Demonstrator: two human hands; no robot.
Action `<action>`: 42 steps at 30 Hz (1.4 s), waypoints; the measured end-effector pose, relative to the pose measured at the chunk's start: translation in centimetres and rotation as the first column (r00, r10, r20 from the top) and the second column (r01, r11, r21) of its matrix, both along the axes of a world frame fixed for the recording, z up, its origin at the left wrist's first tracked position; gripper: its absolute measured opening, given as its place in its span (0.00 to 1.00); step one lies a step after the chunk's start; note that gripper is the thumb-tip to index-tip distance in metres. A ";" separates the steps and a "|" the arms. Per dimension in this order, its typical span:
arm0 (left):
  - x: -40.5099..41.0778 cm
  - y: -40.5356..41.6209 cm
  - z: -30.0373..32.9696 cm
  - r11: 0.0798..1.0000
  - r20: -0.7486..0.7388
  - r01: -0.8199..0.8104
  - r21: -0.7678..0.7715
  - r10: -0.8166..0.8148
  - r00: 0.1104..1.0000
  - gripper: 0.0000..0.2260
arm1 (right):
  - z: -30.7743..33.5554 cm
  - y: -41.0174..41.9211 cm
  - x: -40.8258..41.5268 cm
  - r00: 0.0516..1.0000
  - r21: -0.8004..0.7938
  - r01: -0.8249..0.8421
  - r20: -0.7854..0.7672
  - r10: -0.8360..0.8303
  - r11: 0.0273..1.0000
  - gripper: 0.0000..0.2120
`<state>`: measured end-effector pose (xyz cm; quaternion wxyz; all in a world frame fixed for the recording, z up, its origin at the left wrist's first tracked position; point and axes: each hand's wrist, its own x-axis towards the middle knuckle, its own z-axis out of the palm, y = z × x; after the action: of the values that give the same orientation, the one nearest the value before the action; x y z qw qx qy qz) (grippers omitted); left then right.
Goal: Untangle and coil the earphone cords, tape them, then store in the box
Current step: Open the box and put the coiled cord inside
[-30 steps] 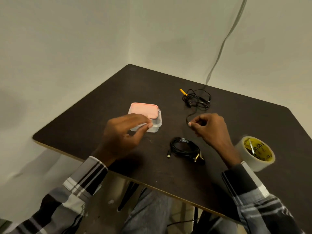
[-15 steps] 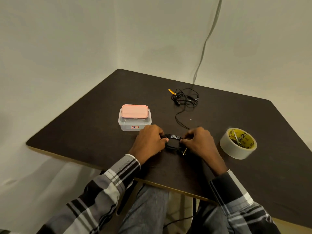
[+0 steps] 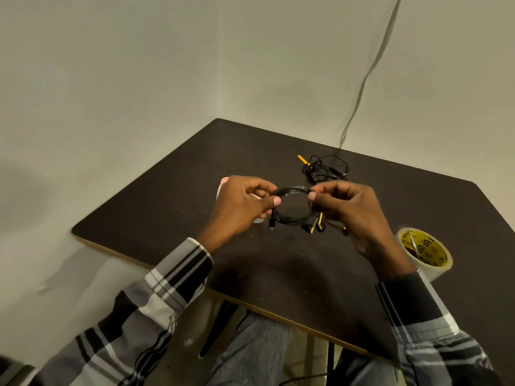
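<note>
Change: both hands have lifted the coiled earphone cord (image 3: 291,207) off the bench (image 3: 167,213); half a second ago they pressed it down near the front edge, and the view has tilted since.
Left grip: left hand (image 3: 242,207) pinches the coil's left side between thumb and forefinger, other fingers curled.
Right grip: right hand (image 3: 352,211) pinches the coil's right side the same way, thumb tip facing the left thumb across the loop.
Coiled cord: black, held as an open ring above the bench between the two hands; a shiny strip of tape seems to wrap its top arc, though it is too small to be sure.
Loose ends: a black plug hangs at lower left of the ring, gold-coloured earbuds (image 3: 317,227) dangle at lower right.
Box: pink-lidded box (image 3: 223,183) mostly hidden behind the left hand.
Second earphone: tangled black cord (image 3: 326,169) with a yellow tag lies farther back on the bench, apart from the hands.
Tape roll: tape roll (image 3: 423,253) with yellow core sits on the bench just beside the right wrist.
Sleeves: plaid, black, grey and white.
</note>
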<state>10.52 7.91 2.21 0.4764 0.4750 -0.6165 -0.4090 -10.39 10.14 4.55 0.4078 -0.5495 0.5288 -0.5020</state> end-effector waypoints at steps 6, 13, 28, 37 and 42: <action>3.8 -2.4 2.3 0.995 -0.074 -0.101 0.020 0.102 0.992 0.08 | 1.8 -4.6 4.4 0.999 -0.100 -0.051 -0.020 0.049 0.994 0.06; 6.3 -4.1 -0.4 0.955 -0.101 -0.189 0.228 0.216 0.971 0.05 | -2.6 -8.6 9.0 0.995 -0.107 0.003 -0.098 -0.014 0.994 0.03; 6.1 -4.1 0.2 0.975 0.560 -0.220 -0.043 0.206 0.803 0.11 | -3.5 -7.5 7.8 0.717 -0.241 -0.065 -0.686 -0.123 0.968 0.05; 5.4 -4.3 0.1 0.984 0.721 -0.161 -0.080 0.169 0.673 0.09 | -4.0 -6.9 7.6 0.552 -0.198 -0.098 -0.826 -0.112 0.975 0.06; 5.0 -5.2 -0.5 0.977 0.726 -0.211 -0.037 0.172 0.665 0.06 | -4.9 -7.6 8.2 0.517 -0.208 -0.050 -0.842 -0.153 0.977 0.05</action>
<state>15.52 2.76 1.72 0.2219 0.6716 -0.6907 -0.1506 -2.19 2.59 -0.36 0.0215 -0.7479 0.6219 -0.2313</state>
